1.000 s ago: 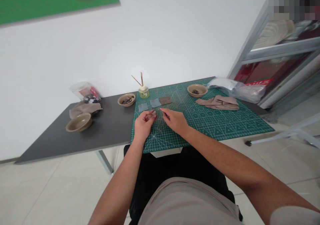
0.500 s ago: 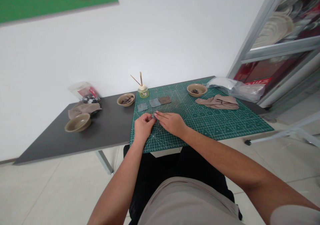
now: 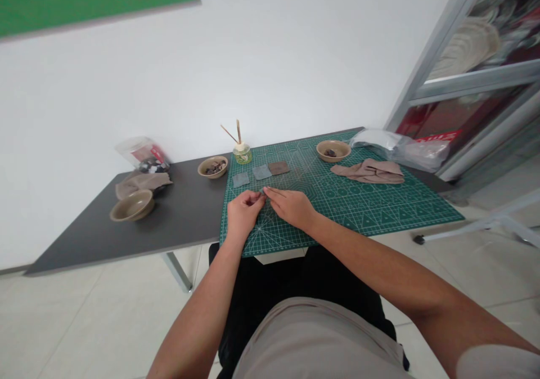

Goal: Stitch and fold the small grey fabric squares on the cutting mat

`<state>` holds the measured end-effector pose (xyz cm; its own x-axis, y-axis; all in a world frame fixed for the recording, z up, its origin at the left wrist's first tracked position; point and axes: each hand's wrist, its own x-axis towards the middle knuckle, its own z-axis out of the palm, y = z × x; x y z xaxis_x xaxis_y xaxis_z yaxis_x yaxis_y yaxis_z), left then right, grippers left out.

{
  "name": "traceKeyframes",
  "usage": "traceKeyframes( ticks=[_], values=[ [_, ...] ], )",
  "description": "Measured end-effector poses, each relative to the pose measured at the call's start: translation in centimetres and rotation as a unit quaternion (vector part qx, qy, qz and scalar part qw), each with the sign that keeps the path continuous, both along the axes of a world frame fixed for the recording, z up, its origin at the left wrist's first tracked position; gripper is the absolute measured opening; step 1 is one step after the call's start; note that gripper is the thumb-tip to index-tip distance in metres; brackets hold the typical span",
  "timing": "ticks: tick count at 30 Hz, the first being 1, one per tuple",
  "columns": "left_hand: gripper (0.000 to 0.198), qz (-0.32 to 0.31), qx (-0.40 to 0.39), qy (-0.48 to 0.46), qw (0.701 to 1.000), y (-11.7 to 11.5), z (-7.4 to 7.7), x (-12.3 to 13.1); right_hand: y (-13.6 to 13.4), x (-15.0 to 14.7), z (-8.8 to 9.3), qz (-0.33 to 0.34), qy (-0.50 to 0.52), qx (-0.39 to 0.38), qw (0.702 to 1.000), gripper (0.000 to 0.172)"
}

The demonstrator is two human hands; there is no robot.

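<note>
Fingers pinched, my left hand [image 3: 243, 210] is low over the front left of the green cutting mat [image 3: 350, 199]. Touching it from the right, my right hand [image 3: 293, 207] has its fingers straight and pressed together. Between the fingertips shows a bit of a small grey-blue piece [image 3: 261, 192], probably cloth; the fingers cover most of it. Just beyond the hands lie two grey-blue squares, the left one [image 3: 241, 179] apart and the other square [image 3: 262, 172] touching a brown square [image 3: 279, 168].
A bowl of dark pieces [image 3: 212, 167] and a reed diffuser [image 3: 242, 153] stand behind. At right are another bowl [image 3: 333, 151], a crumpled brown cloth [image 3: 371, 172] and a plastic bag [image 3: 400, 147]. At left are a bowl [image 3: 133, 206], a cloth [image 3: 143, 184] and a bag [image 3: 145, 154].
The fingertips have shifted slightly over the grey-blue piece, so less of it shows now. Both hands otherwise stay in the same place.
</note>
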<state>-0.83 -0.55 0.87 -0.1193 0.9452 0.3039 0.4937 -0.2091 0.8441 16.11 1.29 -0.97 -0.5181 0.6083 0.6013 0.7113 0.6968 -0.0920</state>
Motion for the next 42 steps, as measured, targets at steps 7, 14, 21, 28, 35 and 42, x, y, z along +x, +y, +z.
traceKeyframes(
  ticks=[7,14,21,28,35,42],
  values=[
    [0.021,0.007,-0.003,0.048,0.999,0.02,-0.08,-0.12,-0.23,-0.06,0.25,0.037,-0.020,0.023,0.999,0.037],
    [0.021,-0.018,-0.010,-0.020,1.000,0.41,-0.53,-0.21,-0.23,0.00,0.42,0.006,0.012,-0.033,0.999,0.039],
    [0.019,-0.019,-0.015,-0.005,1.000,0.49,-0.22,-0.15,-0.21,-0.08,0.31,0.022,-0.003,-0.033,0.999,0.039],
    [0.021,-0.052,-0.014,-0.081,0.995,0.77,-0.89,-0.31,-0.01,-0.05,0.54,-0.013,0.013,-0.080,0.997,0.040],
    [0.017,-0.032,-0.003,0.020,0.999,0.38,-0.32,-0.19,-0.15,0.07,0.18,0.048,0.003,-0.002,0.999,0.038],
    [0.021,-0.046,-0.002,-0.028,0.999,0.38,-0.70,-0.28,-0.08,0.09,0.26,0.012,0.008,-0.039,0.999,0.042]
  ],
)
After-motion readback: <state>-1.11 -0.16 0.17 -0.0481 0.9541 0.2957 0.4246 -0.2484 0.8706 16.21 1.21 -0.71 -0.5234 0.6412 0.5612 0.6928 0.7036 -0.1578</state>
